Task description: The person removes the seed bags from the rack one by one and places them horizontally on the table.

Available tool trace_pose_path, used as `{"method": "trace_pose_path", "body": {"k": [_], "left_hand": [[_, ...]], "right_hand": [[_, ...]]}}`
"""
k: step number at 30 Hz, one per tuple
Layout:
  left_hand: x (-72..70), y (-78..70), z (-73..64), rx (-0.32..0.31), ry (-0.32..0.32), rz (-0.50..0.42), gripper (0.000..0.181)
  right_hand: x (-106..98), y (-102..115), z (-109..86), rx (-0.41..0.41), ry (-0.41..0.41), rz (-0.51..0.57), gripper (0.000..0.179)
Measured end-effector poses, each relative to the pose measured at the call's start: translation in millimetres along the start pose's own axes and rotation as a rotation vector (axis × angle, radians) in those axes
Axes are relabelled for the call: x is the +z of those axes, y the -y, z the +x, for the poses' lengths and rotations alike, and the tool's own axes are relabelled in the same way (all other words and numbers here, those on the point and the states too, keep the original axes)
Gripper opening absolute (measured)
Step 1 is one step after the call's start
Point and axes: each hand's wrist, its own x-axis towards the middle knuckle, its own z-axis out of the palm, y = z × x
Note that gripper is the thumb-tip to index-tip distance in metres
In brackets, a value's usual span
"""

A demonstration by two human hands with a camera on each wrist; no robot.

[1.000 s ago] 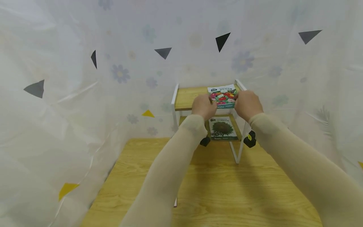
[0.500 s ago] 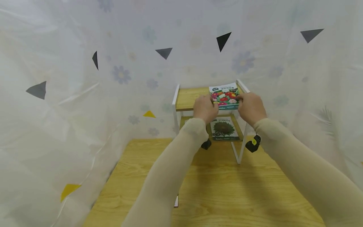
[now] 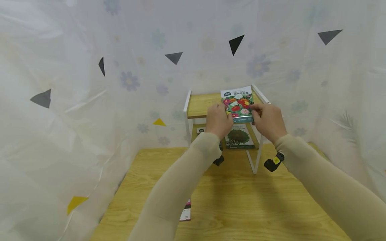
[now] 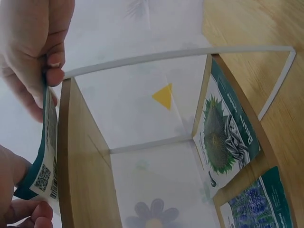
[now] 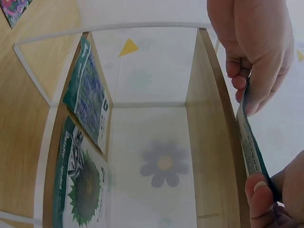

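A seed packet (image 3: 237,105) with red and pink flowers is held over the right part of the upper shelf (image 3: 202,103). My left hand (image 3: 219,122) pinches its left edge. On its right edge, my right hand (image 3: 269,120) pinches it between thumb and fingers. The left wrist view shows the packet's back with a printed code (image 4: 43,178), close beside the shelf's front edge. Below, on the lower shelf (image 5: 56,142), lie a sunflower seed packet (image 3: 239,138) and a purple-flowered seed packet (image 5: 89,92). In the head view, my left hand and sleeve mostly hide the purple-flowered one.
The white-framed two-tier rack (image 3: 186,124) stands at the back of a wooden table (image 3: 241,201). A pink and white packet (image 3: 186,212) lies on the table, partly behind my left sleeve. Patterned sheeting (image 3: 144,30) hangs behind and at both sides.
Both hands have drawn the flower packet slightly toward me, and its lower edge now overlaps the sunflower packet from my viewpoint. My right hand has moved a little right and down.
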Motion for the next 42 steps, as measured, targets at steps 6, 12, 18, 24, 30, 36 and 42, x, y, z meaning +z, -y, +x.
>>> {"method": "trace_pose_path", "body": {"k": [6,12,18,24,30,36,42], "left_hand": [[-4.0,4.2,-8.9,-0.017,-0.005,-0.113,0.025],[-9.6,8.5,-26.2,-0.011,0.019,-0.271,0.032],[-11.3,12.7,-41.2,0.021,-0.029,-0.411,0.031],[-5.2,16.5,-55.6,0.041,-0.071,-0.488,0.028],[0.8,22.4,-73.5,0.031,-0.082,-0.602,0.027],[10.6,39.1,-100.8,-0.04,-0.038,-0.68,0.025],[21.6,57.1,-117.1,-0.023,-0.044,-0.706,0.021]], "right_hand": [[1,2,-12.3,0.011,0.002,0.095,0.027],[1,2,-27.7,0.005,-0.019,0.155,0.028],[-1,3,-43.1,0.001,-0.021,0.219,0.039],[-4,2,-58.0,0.036,-0.018,0.221,0.051],[1,-3,-72.9,-0.004,-0.052,0.248,0.055],[18,-8,-94.9,-0.028,-0.07,0.334,0.058],[32,-12,-112.8,-0.025,-0.058,0.394,0.062]]}}
